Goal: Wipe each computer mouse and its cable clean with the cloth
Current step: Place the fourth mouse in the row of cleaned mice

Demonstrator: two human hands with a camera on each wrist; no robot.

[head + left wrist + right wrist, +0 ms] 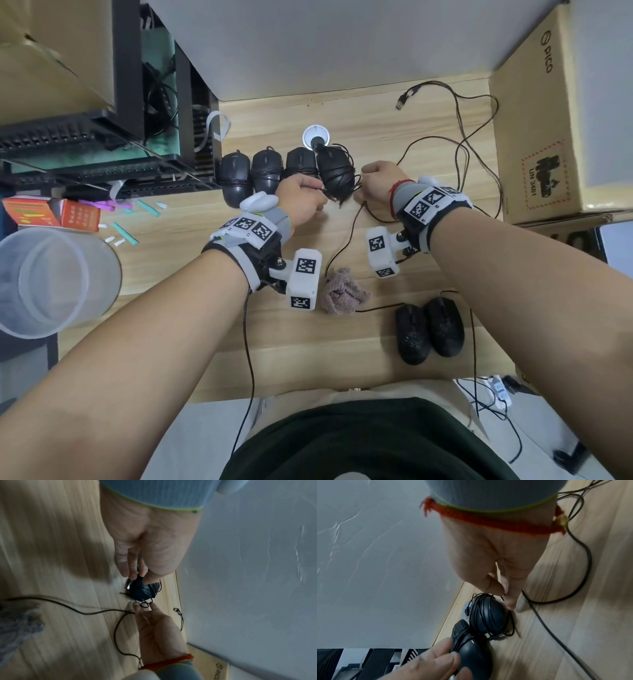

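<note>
6 mice (335, 171): 4 in row, 2 apart, 1 cloth (343, 292).

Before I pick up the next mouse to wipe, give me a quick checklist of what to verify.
1. Wrapped mouse set in the back row: ok, fourth beside three others.
2. Its cable wound up: not ok, loops hang loose at the near end.
3. Left hand free: not ok, it pinches that cable's plug end.
4. Right hand free: not ok, fingertips pinch a cable loop.
5. Cloth reachable: ok, lying on the desk between the wrists.
6. Unwiped mice waiting: ok, two near the front edge, cables trailing.
</note>
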